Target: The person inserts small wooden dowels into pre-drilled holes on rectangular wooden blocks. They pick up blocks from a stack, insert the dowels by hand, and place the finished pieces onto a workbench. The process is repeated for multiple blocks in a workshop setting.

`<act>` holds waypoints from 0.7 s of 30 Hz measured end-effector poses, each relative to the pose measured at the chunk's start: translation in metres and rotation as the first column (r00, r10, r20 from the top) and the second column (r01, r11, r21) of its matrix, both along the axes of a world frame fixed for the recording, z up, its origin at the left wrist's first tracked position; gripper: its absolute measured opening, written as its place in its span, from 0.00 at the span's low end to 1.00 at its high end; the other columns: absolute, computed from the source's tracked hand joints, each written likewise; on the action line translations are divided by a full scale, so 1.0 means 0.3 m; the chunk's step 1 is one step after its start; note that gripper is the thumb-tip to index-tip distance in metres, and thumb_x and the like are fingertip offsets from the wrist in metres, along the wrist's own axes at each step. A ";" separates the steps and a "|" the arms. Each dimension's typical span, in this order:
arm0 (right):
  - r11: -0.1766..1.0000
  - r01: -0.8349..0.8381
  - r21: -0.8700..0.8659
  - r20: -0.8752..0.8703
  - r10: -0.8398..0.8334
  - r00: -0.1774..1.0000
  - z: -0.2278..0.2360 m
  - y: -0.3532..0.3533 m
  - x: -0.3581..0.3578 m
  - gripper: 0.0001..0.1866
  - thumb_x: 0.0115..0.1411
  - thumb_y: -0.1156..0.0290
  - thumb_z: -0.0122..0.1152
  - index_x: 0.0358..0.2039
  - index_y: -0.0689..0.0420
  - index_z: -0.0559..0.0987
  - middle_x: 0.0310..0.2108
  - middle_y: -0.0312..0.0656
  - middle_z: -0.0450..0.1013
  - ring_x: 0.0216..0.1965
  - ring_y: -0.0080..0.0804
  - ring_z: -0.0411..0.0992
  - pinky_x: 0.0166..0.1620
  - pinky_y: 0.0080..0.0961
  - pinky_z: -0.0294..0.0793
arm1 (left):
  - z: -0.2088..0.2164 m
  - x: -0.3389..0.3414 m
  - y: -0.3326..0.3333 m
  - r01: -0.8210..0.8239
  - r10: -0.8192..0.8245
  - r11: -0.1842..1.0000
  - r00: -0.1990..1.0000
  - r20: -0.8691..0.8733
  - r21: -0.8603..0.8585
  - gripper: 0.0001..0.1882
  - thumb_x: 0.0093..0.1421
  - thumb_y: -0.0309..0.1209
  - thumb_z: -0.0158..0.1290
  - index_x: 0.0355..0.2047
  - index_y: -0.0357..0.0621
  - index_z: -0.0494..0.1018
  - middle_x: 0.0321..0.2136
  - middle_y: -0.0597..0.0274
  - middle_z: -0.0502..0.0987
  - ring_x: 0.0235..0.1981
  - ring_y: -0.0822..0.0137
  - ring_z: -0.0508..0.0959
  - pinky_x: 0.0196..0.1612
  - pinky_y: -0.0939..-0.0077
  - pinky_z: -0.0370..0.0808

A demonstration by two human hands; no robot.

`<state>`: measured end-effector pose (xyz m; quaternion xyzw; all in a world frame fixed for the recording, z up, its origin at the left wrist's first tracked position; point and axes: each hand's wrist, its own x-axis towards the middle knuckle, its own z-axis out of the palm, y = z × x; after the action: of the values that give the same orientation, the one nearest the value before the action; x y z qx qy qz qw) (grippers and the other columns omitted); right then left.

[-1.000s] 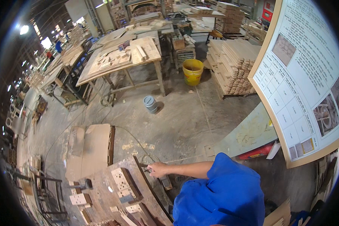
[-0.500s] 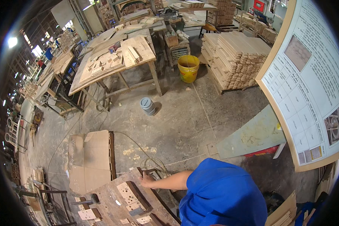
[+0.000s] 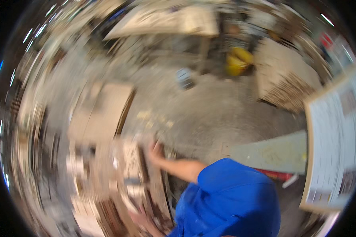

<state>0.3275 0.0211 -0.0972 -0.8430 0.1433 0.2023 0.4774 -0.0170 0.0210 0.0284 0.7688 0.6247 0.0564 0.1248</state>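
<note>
Motion smears the whole view. My right hand (image 3: 157,153), on a bare forearm from a blue sleeve (image 3: 237,193), is at the edge of the wooden workbench (image 3: 103,158). Its fingers are too blurred to read. Lower down, my left hand (image 3: 144,220) is over the bench beside pale wooden pieces, also smeared; whether it holds anything does not show. A pale wooden block with dark holes (image 3: 131,160) lies left of my right hand. Farther left are a blurred dark-headed tool (image 3: 87,150) and small wooden blocks (image 3: 76,165). Wood pieces (image 3: 89,213) lie at the near end.
Flat cardboard (image 3: 103,110) lies beyond the bench. A grey-blue bucket (image 3: 184,78) and a yellow bucket (image 3: 239,62) stand on the floor. Stacked boards (image 3: 284,77) are at the back right. A grey panel (image 3: 271,152) and a framed notice board (image 3: 336,138) are on the right.
My view has swung, so the bench now shows higher and more of its near end is visible. My left hand has come into view at the bottom. My right hand remains by the bench edge.
</note>
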 end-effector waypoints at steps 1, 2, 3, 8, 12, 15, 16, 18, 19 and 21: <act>0.997 -0.071 0.038 -0.073 0.074 0.995 0.022 -0.030 -0.057 0.43 0.79 0.41 0.37 0.79 0.63 0.58 0.76 0.68 0.59 0.74 0.67 0.62 0.76 0.56 0.61 | -0.050 -0.063 -0.061 -0.053 0.054 0.998 0.998 -0.029 0.033 0.52 0.60 0.62 0.68 0.69 0.32 0.69 0.64 0.36 0.76 0.64 0.34 0.75 0.66 0.43 0.72; 0.995 -0.090 0.043 -0.022 0.091 0.996 0.040 -0.036 -0.072 0.43 0.80 0.42 0.37 0.77 0.67 0.60 0.76 0.69 0.59 0.74 0.68 0.62 0.77 0.54 0.59 | -0.072 -0.078 -0.069 -0.044 0.049 0.993 0.998 -0.045 0.106 0.49 0.62 0.61 0.68 0.68 0.33 0.70 0.65 0.37 0.75 0.65 0.33 0.74 0.66 0.41 0.72; 0.995 -0.088 0.045 -0.061 0.091 0.994 0.075 -0.048 -0.074 0.41 0.80 0.44 0.37 0.74 0.71 0.63 0.74 0.70 0.62 0.73 0.68 0.62 0.76 0.54 0.60 | -0.079 -0.081 -0.090 -0.031 0.034 0.995 0.999 -0.029 0.096 0.46 0.61 0.59 0.69 0.65 0.33 0.73 0.60 0.37 0.78 0.60 0.34 0.77 0.62 0.43 0.74; 0.991 -0.134 0.024 0.192 0.127 0.973 0.046 -0.064 -0.096 0.32 0.80 0.52 0.45 0.65 0.72 0.68 0.63 0.72 0.72 0.64 0.69 0.72 0.66 0.55 0.69 | 0.016 -0.059 -0.115 0.045 -0.061 0.969 0.996 0.058 0.244 0.46 0.55 0.65 0.70 0.56 0.36 0.76 0.47 0.44 0.83 0.49 0.42 0.82 0.51 0.48 0.76; 0.992 -0.117 0.050 0.207 0.104 0.973 0.025 -0.046 -0.059 0.30 0.79 0.53 0.46 0.62 0.73 0.70 0.61 0.74 0.73 0.62 0.70 0.73 0.65 0.55 0.70 | 0.017 -0.005 -0.090 0.028 -0.039 0.986 0.997 0.063 0.166 0.46 0.56 0.67 0.68 0.57 0.37 0.76 0.47 0.46 0.83 0.50 0.44 0.82 0.52 0.49 0.76; 0.990 -0.131 0.059 0.210 0.116 0.971 0.037 -0.047 -0.072 0.30 0.79 0.53 0.45 0.61 0.74 0.70 0.59 0.74 0.73 0.61 0.71 0.73 0.64 0.56 0.69 | -0.018 -0.009 -0.083 0.068 -0.068 0.979 0.998 -0.005 0.194 0.46 0.57 0.69 0.66 0.58 0.39 0.75 0.46 0.48 0.83 0.48 0.47 0.82 0.51 0.51 0.76; 0.990 -0.127 0.055 0.212 0.113 0.971 0.033 -0.045 -0.061 0.31 0.79 0.53 0.45 0.61 0.74 0.70 0.60 0.74 0.73 0.61 0.71 0.73 0.65 0.56 0.69 | -0.024 -0.011 -0.073 0.080 -0.080 0.978 0.997 -0.005 0.195 0.47 0.57 0.69 0.65 0.58 0.38 0.75 0.46 0.47 0.83 0.49 0.47 0.82 0.52 0.50 0.76; 0.992 -0.121 0.045 0.213 0.109 0.971 0.029 -0.038 -0.056 0.31 0.80 0.52 0.44 0.61 0.74 0.69 0.60 0.74 0.73 0.62 0.71 0.72 0.65 0.55 0.68 | -0.037 -0.018 -0.058 0.102 -0.103 0.976 0.995 -0.009 0.191 0.47 0.57 0.69 0.64 0.58 0.37 0.75 0.47 0.47 0.83 0.49 0.46 0.82 0.52 0.50 0.76; 0.990 -0.127 0.056 0.210 0.112 0.971 0.029 -0.039 -0.060 0.32 0.80 0.52 0.44 0.61 0.74 0.69 0.60 0.74 0.73 0.62 0.71 0.72 0.65 0.55 0.68 | -0.043 -0.023 -0.053 0.109 -0.108 0.976 0.994 -0.014 0.191 0.48 0.57 0.70 0.64 0.58 0.37 0.75 0.47 0.46 0.83 0.50 0.46 0.82 0.52 0.50 0.76; 0.988 -0.132 0.078 0.209 0.113 0.971 0.029 -0.044 -0.059 0.32 0.80 0.51 0.43 0.61 0.74 0.69 0.61 0.74 0.72 0.63 0.71 0.72 0.66 0.55 0.68 | -0.046 -0.025 -0.039 0.128 -0.126 0.973 0.992 -0.022 0.191 0.48 0.57 0.70 0.64 0.58 0.36 0.76 0.47 0.45 0.83 0.51 0.46 0.82 0.53 0.50 0.76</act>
<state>0.3098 0.0078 -0.0886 -0.8437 0.0317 0.1502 0.5144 -0.0245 0.0094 0.0146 0.8158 0.5665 0.1044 0.0506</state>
